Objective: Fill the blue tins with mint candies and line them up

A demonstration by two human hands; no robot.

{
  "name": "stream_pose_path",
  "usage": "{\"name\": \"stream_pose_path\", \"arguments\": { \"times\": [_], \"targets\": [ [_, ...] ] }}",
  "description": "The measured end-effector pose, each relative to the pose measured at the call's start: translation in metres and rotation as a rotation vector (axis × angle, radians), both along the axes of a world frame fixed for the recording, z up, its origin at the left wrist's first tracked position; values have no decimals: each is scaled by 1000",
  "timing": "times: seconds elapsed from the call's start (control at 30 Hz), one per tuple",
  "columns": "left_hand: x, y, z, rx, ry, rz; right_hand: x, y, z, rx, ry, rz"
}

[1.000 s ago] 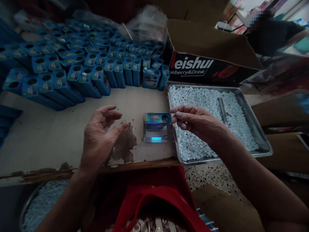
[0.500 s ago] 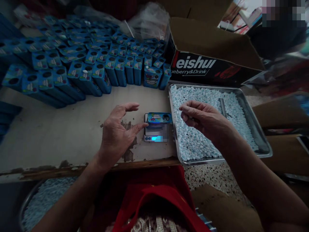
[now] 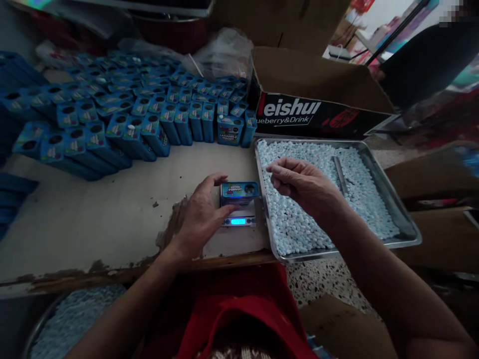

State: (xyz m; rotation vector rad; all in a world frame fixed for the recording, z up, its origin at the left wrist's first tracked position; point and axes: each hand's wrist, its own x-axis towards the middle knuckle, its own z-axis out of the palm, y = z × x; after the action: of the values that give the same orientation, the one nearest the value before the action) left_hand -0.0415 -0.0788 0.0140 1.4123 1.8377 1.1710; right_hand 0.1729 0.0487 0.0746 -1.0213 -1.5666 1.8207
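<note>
A blue candy tin with a round hole in its top stands on a small digital scale with a lit display. My left hand is closed around the tin's left end, thumb along the near side and fingers at the far side. Above the left part of a metal tray hovers my right hand, thumb and fingers pinched together. Whatever sits in that pinch, if anything, is too small to make out. White and pale blue candies fill the tray, and a grey metal strip lies on them.
Rows of blue tins stand at the back left of the table. A black open carton sits behind the tray. Below the table's front edge, a basin holds more candies. Someone's dark sleeve shows at the far right.
My left hand has moved right and closed on the tin, from an open position beside it. My right hand stays pinched over the tray. The camera view has shifted slightly.
</note>
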Motion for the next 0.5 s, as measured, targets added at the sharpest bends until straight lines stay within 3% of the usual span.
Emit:
{"name": "stream_pose_path", "arguments": {
  "times": [0.1, 0.2, 0.3, 0.37, 0.43, 0.5],
  "targets": [
    [7, 6, -1, 13, -23, -18, 20, 2, -11, 178, -114, -144],
    [11, 15, 5, 236, 165, -124, 29, -10, -27, 180, -74, -333],
    [12, 27, 14, 575, 448, -275, 18, -28, -41, -208, 179, -376],
    [12, 34, 17, 690, 517, -316, 6, -37, -44, -503, 340, -354],
    [12, 38, 15, 659, 490, -305, -3, -42, -43, -678, 441, -347],
    [14, 38, 12, 565, 424, -259, -7, -43, -40, -731, 483, -356]
  ]
}}
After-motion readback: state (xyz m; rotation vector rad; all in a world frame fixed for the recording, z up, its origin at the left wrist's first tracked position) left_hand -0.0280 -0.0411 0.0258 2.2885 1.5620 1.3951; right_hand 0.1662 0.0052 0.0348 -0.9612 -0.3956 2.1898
